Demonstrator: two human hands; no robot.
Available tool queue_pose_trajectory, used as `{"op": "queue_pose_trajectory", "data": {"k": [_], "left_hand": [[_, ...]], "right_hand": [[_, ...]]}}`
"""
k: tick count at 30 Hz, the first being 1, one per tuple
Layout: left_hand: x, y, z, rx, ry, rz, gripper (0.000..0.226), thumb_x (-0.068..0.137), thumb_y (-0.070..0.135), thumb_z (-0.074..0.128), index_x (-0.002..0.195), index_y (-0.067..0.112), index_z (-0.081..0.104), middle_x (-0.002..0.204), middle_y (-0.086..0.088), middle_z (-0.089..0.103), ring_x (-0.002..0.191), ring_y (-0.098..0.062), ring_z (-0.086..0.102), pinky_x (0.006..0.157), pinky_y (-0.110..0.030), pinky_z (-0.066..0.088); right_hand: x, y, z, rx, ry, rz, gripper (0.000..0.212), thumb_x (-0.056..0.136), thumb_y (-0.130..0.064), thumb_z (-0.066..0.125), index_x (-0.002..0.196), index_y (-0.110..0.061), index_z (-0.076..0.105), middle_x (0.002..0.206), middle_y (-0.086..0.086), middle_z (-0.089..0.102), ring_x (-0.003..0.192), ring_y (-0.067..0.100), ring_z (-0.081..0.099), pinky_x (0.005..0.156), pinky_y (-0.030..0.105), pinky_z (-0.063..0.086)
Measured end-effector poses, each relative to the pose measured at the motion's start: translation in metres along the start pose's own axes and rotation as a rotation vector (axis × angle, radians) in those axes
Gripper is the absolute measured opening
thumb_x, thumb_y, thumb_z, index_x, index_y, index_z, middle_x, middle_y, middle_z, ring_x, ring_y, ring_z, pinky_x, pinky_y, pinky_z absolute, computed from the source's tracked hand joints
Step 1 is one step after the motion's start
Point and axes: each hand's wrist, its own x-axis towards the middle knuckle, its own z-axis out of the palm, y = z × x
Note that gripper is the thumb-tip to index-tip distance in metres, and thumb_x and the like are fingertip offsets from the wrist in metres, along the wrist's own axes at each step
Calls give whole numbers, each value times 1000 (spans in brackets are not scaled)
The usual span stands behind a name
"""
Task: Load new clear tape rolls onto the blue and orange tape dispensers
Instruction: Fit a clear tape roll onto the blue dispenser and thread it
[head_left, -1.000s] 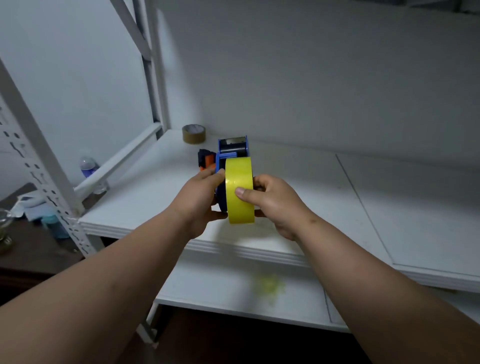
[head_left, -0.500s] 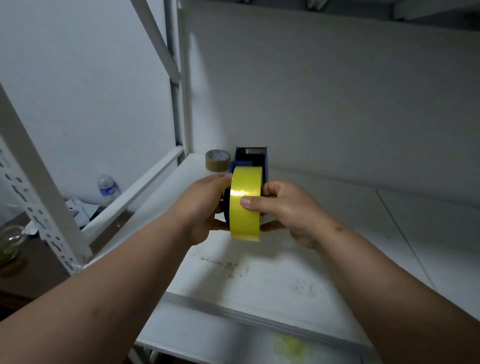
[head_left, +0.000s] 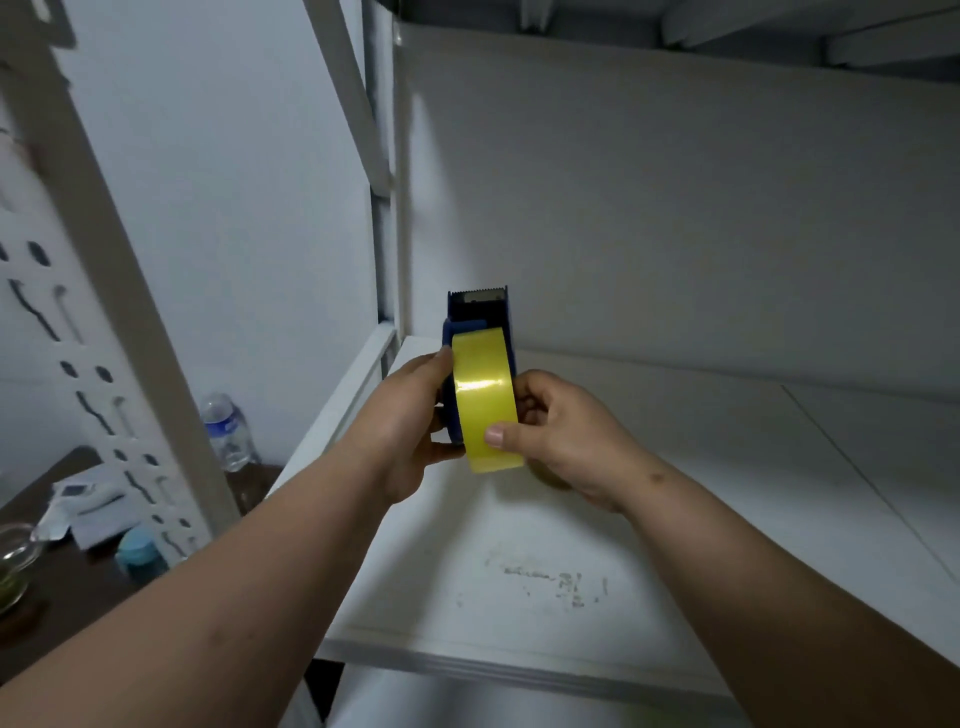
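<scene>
Stretching across the lower half of the view, a white laminate shelf board (head_left: 675, 545) sits inside a white metal rack whose perforated upright (head_left: 104, 291) slants up at the left; grey scuff marks (head_left: 550, 577) smudge the board near its front edge. Plain pale walls close off the back and the left. Beyond the rack on the left lies a dark brown counter (head_left: 62, 587) carrying a clear plastic water bottle (head_left: 228, 436) with a blue label standing upright, a small teal-capped jar (head_left: 137, 551), some white paper packets (head_left: 88, 504) and a clear glass bowl (head_left: 13, 556) at the frame edge; what the bowl holds cannot be made out.

Above the shelf, both bare hands hold the blue plastic tape dispenser (head_left: 480, 322) upright, its serrated cutter on top. A glossy yellowish clear tape roll (head_left: 485, 400) sits edge-on against the dispenser. The left hand (head_left: 410, 431) wraps around the dispenser's left side, closed on it. The right hand (head_left: 561, 441) grips the roll from the right, thumb pressed on its outer face
</scene>
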Motion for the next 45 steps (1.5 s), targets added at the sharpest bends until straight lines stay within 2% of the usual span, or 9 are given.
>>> {"op": "queue_pose_trajectory", "data": {"k": [8,14,21,25,28,30,33,38,45], "left_hand": [[0,-7,-36,-62,-60,-34,32,96,36,48,108,20,73,99,-9,75,79,-23,75,78,-50,61],[-7,-9,-39,-65,-122,-58,41,98,49,44,101,24,76,102,-6,77,88,-24,74,80,-50,60],[-21,-17,-32,-64,-133,-12,29,98,36,51,118,21,66,104,-9,73,98,-30,68,80,-50,59],[-27,-23,-20,-54,-116,18,25,96,33,54,114,24,69,99,-6,76,94,-28,70,78,-49,60],[-33,-26,-13,-81,-118,4,26,96,31,55,115,21,69,100,-8,75,94,-27,69,73,-45,59],[-36,-26,-9,-80,-124,-2,27,96,29,53,117,19,68,98,-7,74,93,-26,69,71,-44,58],[-41,-25,-3,-65,-88,-12,32,99,30,46,120,16,66,102,-11,69,95,-28,67,76,-47,57],[-48,-28,6,-9,-40,25,31,98,26,47,121,19,67,118,-18,69,114,-39,62,99,-60,48],[-51,-40,9,-125,25,8,34,99,31,46,123,15,64,104,-11,67,101,-32,63,98,-60,47]], "right_hand": [[-9,-7,39,-6,69,41,48,67,-23,78,110,-20,57,105,9,63,99,26,63,91,50,51],[-16,-14,37,-99,32,48,40,68,-26,81,101,-22,57,87,6,60,76,15,58,77,39,52],[-19,-17,26,-123,68,72,45,69,-41,79,102,-20,56,70,-7,58,54,0,52,56,23,40],[-22,-16,25,-214,107,2,79,63,-36,81,129,-27,38,86,-3,65,78,12,66,74,36,54],[-27,-11,20,-204,48,-41,91,67,-31,80,140,-37,27,88,-16,61,80,2,65,74,23,54],[-30,-8,16,-175,6,-64,90,71,-27,78,140,-45,23,98,-20,61,85,-4,65,74,15,51],[-34,-6,11,-249,-6,-106,79,74,-29,76,138,-44,31,121,-8,58,104,10,61,86,26,50],[-39,0,6,-281,-16,-130,76,73,-29,75,131,-45,28,113,-10,57,98,13,61,88,40,53],[-47,16,11,-300,15,-127,93,67,-22,80,126,-53,15,111,-5,55,102,12,57,91,39,50]]}}
